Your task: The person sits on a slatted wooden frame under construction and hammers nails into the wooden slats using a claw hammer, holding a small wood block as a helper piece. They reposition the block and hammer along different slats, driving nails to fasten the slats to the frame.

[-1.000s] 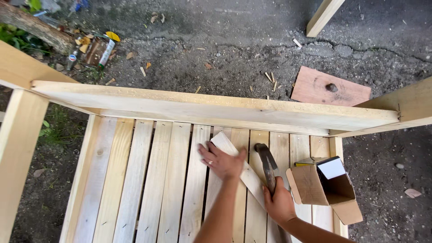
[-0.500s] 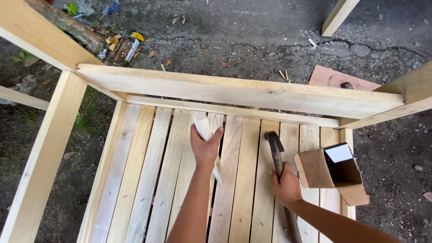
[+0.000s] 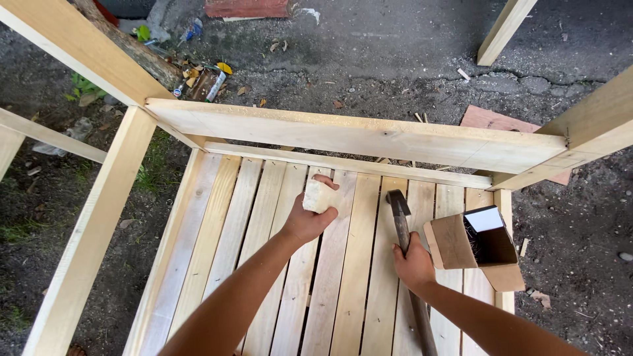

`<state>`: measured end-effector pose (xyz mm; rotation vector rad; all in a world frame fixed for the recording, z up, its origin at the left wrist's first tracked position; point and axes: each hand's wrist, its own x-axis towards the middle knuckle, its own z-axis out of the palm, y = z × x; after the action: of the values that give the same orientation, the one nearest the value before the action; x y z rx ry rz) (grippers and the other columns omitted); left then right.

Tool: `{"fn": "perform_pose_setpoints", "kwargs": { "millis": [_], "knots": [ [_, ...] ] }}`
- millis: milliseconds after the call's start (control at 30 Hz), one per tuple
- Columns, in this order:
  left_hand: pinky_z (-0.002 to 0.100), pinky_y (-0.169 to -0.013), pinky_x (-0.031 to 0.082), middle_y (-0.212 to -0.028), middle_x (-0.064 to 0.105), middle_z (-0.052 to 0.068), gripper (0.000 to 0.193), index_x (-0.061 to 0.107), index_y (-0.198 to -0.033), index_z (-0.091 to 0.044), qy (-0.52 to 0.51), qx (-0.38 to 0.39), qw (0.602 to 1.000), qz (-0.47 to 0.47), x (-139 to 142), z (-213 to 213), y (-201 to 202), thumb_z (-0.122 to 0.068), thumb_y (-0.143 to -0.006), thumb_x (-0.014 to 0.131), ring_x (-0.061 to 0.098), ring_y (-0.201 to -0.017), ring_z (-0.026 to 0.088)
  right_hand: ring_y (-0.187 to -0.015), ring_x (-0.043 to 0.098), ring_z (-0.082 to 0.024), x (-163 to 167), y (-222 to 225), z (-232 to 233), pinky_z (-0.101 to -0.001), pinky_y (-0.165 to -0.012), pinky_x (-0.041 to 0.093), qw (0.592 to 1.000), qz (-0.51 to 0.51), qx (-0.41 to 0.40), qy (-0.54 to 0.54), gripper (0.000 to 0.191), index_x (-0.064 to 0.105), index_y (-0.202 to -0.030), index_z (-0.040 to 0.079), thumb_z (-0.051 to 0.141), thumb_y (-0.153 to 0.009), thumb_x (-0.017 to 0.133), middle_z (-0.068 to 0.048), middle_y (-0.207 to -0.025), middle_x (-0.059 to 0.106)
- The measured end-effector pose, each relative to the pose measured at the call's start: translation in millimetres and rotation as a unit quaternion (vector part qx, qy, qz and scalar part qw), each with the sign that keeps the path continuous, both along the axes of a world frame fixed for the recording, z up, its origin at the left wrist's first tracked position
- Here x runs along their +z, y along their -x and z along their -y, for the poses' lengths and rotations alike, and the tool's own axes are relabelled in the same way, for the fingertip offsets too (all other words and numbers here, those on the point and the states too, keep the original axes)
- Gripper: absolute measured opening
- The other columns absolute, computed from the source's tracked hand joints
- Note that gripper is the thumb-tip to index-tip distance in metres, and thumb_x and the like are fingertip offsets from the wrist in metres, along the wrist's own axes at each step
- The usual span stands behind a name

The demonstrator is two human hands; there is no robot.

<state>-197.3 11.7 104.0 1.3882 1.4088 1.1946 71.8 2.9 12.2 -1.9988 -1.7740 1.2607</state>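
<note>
Seen from above, near the middle of the frame, the left hand [image 3: 310,221] is curled closed around the end of a short pale wooden slat [image 3: 318,196], lifting it over a bed of light, unfinished wooden slats [image 3: 264,264] inside a pale timber frame [image 3: 356,135]. Just right of centre, the right hand [image 3: 414,264] wraps shut around the handle of a dark-headed hammer [image 3: 399,206] lying on the slats. At right sits an open brown cardboard box [image 3: 461,247], its dark contents possibly nails. Grey cracked pavement [image 3: 395,59] fills the upper frame.
</note>
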Motion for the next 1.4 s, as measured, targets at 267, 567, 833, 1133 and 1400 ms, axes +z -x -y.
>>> {"fn": "perform_pose_setpoints", "kwargs": {
  "millis": [267, 567, 833, 1133, 1400],
  "knots": [
    [0.026, -0.074, 0.054, -0.086, 0.066, 0.001, 0.031, 0.056, -0.116, -0.010, 0.037, 0.001, 0.998, -0.042, 14.2, 19.9, -9.1, -0.008, -0.087, 0.067, 0.064, -0.081, 0.009, -0.065, 0.064, -0.029, 35.4, 14.4, -14.0, -0.0439, -0.063, 0.053, 0.993, -0.062, -0.042, 0.096, 0.036, 0.053, -0.103, 0.006, 0.041, -0.099, 0.060, -0.015, -0.076, 0.064],
    [0.029, -0.067, 0.054, -0.082, 0.067, 0.004, 0.031, 0.057, -0.114, -0.010, 0.074, 0.005, 0.997, -0.011, 6.2, 52.9, -0.4, -0.010, -0.086, 0.069, 0.062, -0.074, 0.011, -0.054, 0.052, -0.015, 101.6, -8.4, -21.8, -0.0346, -0.050, 0.049, 0.981, -0.073, -0.037, 0.176, 0.029, 0.057, -0.102, 0.008, 0.037, -0.098, 0.062, -0.005, -0.071, 0.054],
    [0.042, -0.074, 0.057, -0.107, 0.063, 0.015, 0.046, 0.052, -0.119, -0.009, -0.069, 0.016, 0.987, -0.141, -7.1, 60.4, -38.2, -0.014, -0.080, 0.074, 0.067, -0.087, 0.034, -0.047, 0.052, -0.016, 133.1, 14.1, -38.7, -0.0357, -0.045, 0.048, 0.981, -0.111, -0.018, 0.157, 0.041, 0.055, -0.097, 0.001, 0.042, -0.100, 0.057, -0.006, -0.064, 0.053],
    [0.046, -0.065, 0.057, -0.110, 0.056, 0.016, 0.047, 0.044, -0.120, -0.011, 0.012, -0.037, 0.985, -0.167, -5.0, 68.2, -48.8, -0.017, -0.082, 0.070, 0.065, -0.079, 0.040, -0.045, 0.052, -0.016, 129.3, 25.5, -29.7, -0.0358, -0.043, 0.048, 0.980, -0.088, -0.018, 0.177, 0.040, 0.055, -0.098, 0.003, 0.043, -0.102, 0.054, -0.006, -0.063, 0.053],
    [0.045, -0.064, 0.059, -0.108, 0.058, 0.012, 0.043, 0.048, -0.117, -0.014, 0.044, -0.033, 0.982, -0.180, 2.3, 66.5, -49.2, -0.020, -0.081, 0.070, 0.067, -0.077, 0.037, -0.047, 0.053, -0.016, 125.1, 9.5, -27.2, -0.0353, -0.045, 0.049, 0.979, -0.045, -0.015, 0.199, 0.040, 0.057, -0.097, 0.004, 0.043, -0.103, 0.051, -0.005, -0.065, 0.052]
  ]
}}
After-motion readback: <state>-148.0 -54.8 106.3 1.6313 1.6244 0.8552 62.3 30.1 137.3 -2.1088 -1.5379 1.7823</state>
